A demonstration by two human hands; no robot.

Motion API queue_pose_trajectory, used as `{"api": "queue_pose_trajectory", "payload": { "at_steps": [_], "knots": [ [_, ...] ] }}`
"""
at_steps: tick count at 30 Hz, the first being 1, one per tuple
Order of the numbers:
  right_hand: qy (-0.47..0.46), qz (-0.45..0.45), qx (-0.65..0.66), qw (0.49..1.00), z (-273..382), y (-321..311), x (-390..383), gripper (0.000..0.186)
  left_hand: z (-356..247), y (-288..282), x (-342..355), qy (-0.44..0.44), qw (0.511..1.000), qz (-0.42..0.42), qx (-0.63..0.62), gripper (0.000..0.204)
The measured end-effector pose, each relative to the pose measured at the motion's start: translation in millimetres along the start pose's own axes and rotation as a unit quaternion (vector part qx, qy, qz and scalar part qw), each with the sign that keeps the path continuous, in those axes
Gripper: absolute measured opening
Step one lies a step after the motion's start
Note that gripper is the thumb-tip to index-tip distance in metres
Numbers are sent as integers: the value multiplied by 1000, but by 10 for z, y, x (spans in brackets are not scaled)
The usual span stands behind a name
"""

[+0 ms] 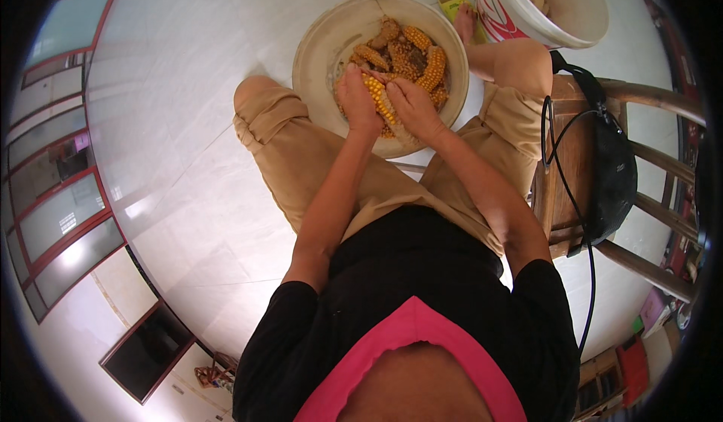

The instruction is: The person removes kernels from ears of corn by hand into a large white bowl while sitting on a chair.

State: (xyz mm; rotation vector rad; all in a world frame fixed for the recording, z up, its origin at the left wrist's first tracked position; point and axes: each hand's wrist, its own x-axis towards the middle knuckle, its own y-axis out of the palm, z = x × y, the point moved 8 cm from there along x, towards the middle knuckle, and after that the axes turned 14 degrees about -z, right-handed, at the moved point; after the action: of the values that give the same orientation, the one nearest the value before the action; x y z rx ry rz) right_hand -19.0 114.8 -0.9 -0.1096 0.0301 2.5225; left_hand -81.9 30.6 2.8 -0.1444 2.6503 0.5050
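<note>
In the head view my left hand (355,100) and my right hand (413,109) are closed on one ear of corn (379,98), held over a round cream basin (312,53) between my legs. Yellow kernels show between my two hands, and the lower part of the ear has pale, bare cob. Inside the basin lie several more ears (434,68), some with patches of dark or bare cob, and loose kernels around them. My fingertips are partly hidden behind the ear and each other.
A white-and-red bucket (508,12) holding bare cobs stands at back right, beside my bare foot and yellow slipper (452,4). A wooden chair (565,204) with a black bag (610,181) and cable is on my right. Red-framed glass panels (64,211) line the left.
</note>
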Motion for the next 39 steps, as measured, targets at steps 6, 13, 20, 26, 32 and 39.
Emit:
{"api": "queue_pose_trajectory", "payload": {
  "at_steps": [6, 13, 20, 26, 32, 39],
  "knots": [
    [49, 14, 103, 993, 51, 42, 17, 33, -63, 65, -41, 47, 998, 9, 39, 22],
    [46, 60, 50, 996, 202, 32, -7, 36, -34, 77, -48, 27, 999, 32, 9, 25],
    [48, 71, 40, 996, 131, 21, -33, 35, 19, 59, -53, -30, 999, 6, -21, 24],
    [153, 127, 84, 977, 59, 51, -57, 32, 32, 8, -24, -19, 1000, -4, 16, 23],
    [236, 129, 124, 955, 50, 3, -76, 21, -51, 88, -59, 64, 993, 32, 97, 24],
    [187, 76, 35, 979, 34, -54, 8, 21, -1, 99, -79, 149, 975, 59, 153, 21]
  ]
}}
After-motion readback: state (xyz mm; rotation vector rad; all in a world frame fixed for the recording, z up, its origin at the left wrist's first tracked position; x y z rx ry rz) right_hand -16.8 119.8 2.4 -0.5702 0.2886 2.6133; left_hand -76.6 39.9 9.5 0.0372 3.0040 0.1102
